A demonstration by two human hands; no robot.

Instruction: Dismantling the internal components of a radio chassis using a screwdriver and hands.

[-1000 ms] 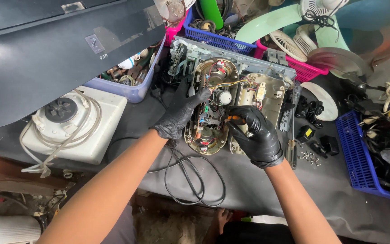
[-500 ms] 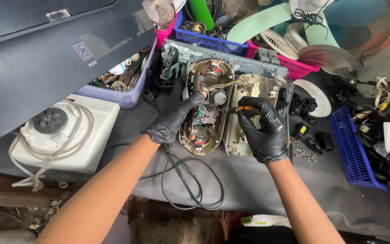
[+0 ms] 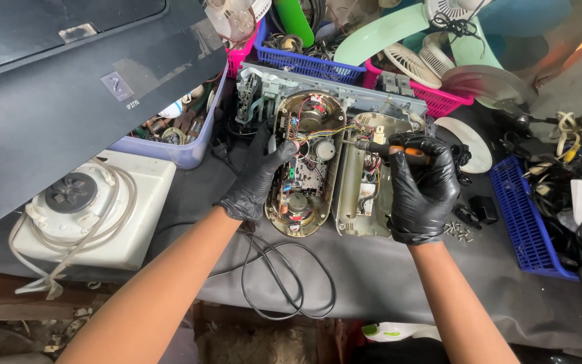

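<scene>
Over the opened casing (image 3: 345,168), right hand (image 3: 422,192) holds screwdriver (image 3: 392,149) — pointing leftward, seemingly level.

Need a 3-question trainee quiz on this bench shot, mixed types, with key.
1. True or false: the right hand grips an orange-handled screwdriver.
2. What does the left hand rest on: A) the opened device, B) the white appliance, C) the blue basket?
3. Fill in: loose screws lie to the ____ of the right hand.

Key: 1 true; 2 A; 3 right
</scene>
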